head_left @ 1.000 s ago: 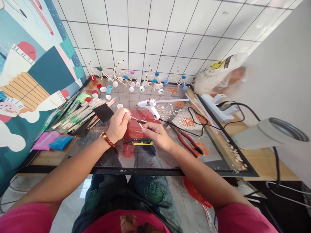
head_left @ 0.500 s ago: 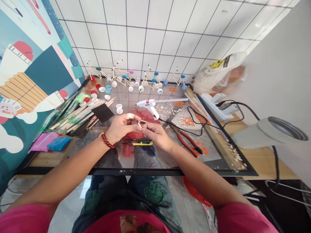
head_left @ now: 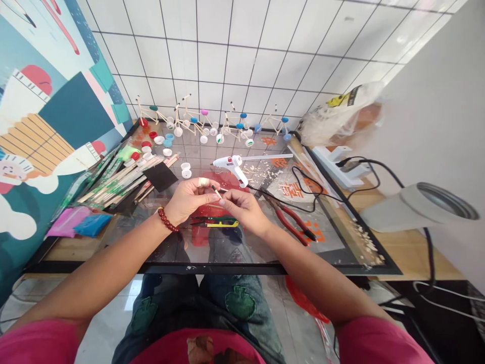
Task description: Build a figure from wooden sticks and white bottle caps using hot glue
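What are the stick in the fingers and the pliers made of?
The stick looks like bare pale wood, matte and unpainted, by its colour. The pliers seem to be dark metal with glossy red plastic or rubber grips; the picture cannot settle which.

My left hand (head_left: 188, 199) turned palm-up, its fingers (head_left: 203, 181) opening toward my right hand (head_left: 242, 210); both came together at a small wooden stick (head_left: 216, 191); a second white bottle cap (head_left: 186, 173) appeared below the first cap (head_left: 185, 166) on the counter (head_left: 166, 255).
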Motion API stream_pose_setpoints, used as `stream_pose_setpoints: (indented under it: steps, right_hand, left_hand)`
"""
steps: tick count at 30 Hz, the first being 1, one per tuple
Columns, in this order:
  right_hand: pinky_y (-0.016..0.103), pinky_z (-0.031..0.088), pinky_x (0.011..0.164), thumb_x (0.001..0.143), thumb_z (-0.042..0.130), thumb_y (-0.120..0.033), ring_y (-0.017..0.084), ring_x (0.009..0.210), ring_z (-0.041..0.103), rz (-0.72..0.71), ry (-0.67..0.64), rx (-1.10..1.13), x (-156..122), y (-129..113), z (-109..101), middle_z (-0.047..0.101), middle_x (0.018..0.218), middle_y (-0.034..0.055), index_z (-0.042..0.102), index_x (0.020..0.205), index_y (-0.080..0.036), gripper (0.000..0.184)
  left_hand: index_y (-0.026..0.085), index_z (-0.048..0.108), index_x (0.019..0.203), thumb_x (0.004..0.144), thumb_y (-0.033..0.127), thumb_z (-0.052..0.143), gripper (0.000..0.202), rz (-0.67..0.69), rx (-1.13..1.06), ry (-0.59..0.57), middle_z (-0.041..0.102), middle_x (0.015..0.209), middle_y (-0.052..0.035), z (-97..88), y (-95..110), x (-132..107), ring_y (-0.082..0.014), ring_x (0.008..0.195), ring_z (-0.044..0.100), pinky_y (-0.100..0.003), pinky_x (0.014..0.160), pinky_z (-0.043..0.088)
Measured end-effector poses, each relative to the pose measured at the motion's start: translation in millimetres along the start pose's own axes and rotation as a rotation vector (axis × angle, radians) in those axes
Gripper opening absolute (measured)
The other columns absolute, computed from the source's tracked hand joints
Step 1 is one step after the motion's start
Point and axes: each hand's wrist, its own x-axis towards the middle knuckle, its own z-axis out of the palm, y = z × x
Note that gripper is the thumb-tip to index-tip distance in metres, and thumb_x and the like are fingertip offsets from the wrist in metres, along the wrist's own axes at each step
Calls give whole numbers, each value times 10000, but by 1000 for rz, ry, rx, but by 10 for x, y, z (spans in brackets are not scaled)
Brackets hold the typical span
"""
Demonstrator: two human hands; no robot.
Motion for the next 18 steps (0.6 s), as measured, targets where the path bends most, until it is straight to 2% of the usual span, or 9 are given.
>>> stream_pose_setpoints:
  steps: [6, 12, 18]
  right_hand:
    - [247, 288, 550, 794, 684, -565, 92, 582, 355, 50, 73, -21, 32, 44, 32, 455, 627, -49, 548, 719, -193, 404]
    - [246, 279, 533, 783, 692, -540, 92, 565, 355, 66, 88, -26, 30, 44, 23, 454, 604, -52, 556, 714, -196, 376]
    - [265, 377, 664, 879, 582, -546, 120, 671, 454, 15, 19, -12, 10, -18, -50, 528, 680, -19, 598, 730, -183, 392]
  left_hand:
    - [142, 772, 762, 569, 307, 928, 298, -30, -18, 75, 752, 766, -46, 10, -11, -5, -143, 681, 666, -285, 707, 548]
    - [154, 790, 759, 596, 376, 917, 303, -50, -32, 93, 755, 745, -47, 11, -18, -16, -152, 687, 679, -282, 704, 548]
    - [152, 771, 684, 496, 411, 953, 368, -93, -114, 179, 731, 692, -25, 8, 34, 3, -123, 640, 649, -254, 667, 542]
